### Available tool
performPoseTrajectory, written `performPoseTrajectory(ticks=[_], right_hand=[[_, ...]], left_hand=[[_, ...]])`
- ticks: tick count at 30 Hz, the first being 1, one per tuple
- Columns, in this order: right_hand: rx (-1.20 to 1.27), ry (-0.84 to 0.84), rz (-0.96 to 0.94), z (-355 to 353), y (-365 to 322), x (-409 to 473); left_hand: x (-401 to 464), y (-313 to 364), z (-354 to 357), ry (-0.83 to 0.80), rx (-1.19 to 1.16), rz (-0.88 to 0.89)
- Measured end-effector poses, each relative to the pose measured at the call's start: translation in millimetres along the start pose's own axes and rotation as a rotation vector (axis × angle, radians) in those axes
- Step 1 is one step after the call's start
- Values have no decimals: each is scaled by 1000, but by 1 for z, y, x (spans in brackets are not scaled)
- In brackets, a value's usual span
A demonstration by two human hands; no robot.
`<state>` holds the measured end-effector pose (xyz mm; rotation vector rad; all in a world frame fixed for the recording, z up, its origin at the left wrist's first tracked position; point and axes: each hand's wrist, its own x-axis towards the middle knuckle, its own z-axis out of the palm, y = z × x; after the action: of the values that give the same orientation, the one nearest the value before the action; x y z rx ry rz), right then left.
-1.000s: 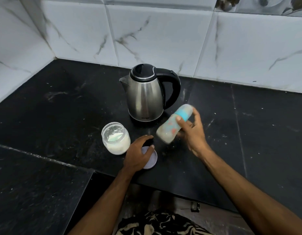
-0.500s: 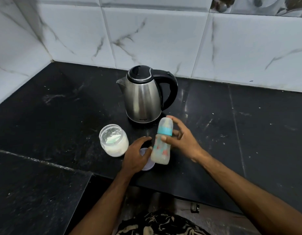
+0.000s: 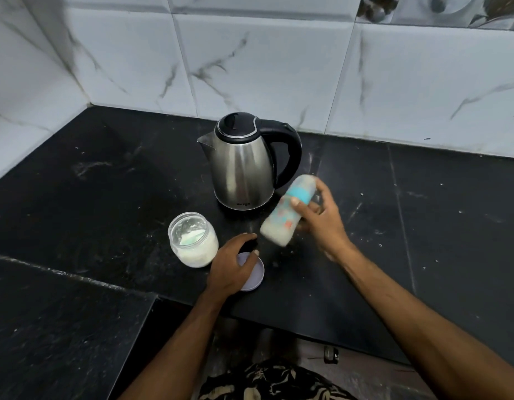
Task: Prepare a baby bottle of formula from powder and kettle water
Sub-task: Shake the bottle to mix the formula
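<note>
Up against the tiled wall (image 3: pixel 250 67), the black counter (image 3: pixel 105 183) carries a steel kettle (image 3: pixel 241 171). Just in front of it the right hand (image 3: pixel 322 223) grips a tilted, blurred baby bottle (image 3: pixel 284 215) of milky liquid, held off the counter. Left of that stands an open jar (image 3: pixel 192 241) of white powder. The left hand (image 3: pixel 232 264) rests with loosely curled fingers on a lilac lid (image 3: pixel 254 277)

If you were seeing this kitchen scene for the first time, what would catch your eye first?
First, the tilted baby bottle of milky liquid, blurred, gripped in the right hand just in front of the steel electric kettle at the centre of the black counter. Next, the open glass jar of white powder at the left, with the left hand resting on a lilac lid beside it.
</note>
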<state>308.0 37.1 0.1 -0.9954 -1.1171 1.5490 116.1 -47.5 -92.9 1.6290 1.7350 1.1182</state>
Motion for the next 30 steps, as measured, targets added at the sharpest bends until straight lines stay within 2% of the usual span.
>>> performPoseTrajectory(ticks=[2, 3, 6, 7, 8, 11, 13, 15, 17, 18, 19, 23, 26, 30], right_hand=[[74, 69, 16, -1, -3, 3], [35, 23, 30, -2, -1, -1], [-173, -283, 78, -2, 7, -20], [-199, -315, 73, -4, 7, -21], [-188, -283, 47, -5, 4, -19], [10, 19, 20, -8, -11, -1], [115, 93, 23, -9, -9, 3], [13, -39, 44, -10, 1, -10], [-173, -304, 98, -9, 11, -26], [-228, -381, 105, -10, 13, -29], [-240, -387, 90, -10, 13, -27], [-237, -174, -64, -8, -2, 6], [-355, -153, -201, -10, -7, 32], [-504, -138, -273, -11, -7, 48]], left_hand=[[0, 1, 0, 7, -1, -6], [0, 1, 0, 4, 0, -5], [1, 1, -2, -33, 7, 2], [1, 2, -3, -37, 6, -1], [1, 2, -2, -32, 2, -4], [-1, 3, -1, -6, -11, -25], [-1, 3, 0, -1, -12, -27], [0, 1, 0, -1, -2, -18], [0, 1, 0, -8, 5, -9], [1, 1, 0, -9, 8, -6], [1, 1, -1, -10, 11, -8], [0, 1, 0, -17, 16, -17], [0, -1, 0, -10, 15, -20], [-1, 0, 0, -7, 18, -26]])
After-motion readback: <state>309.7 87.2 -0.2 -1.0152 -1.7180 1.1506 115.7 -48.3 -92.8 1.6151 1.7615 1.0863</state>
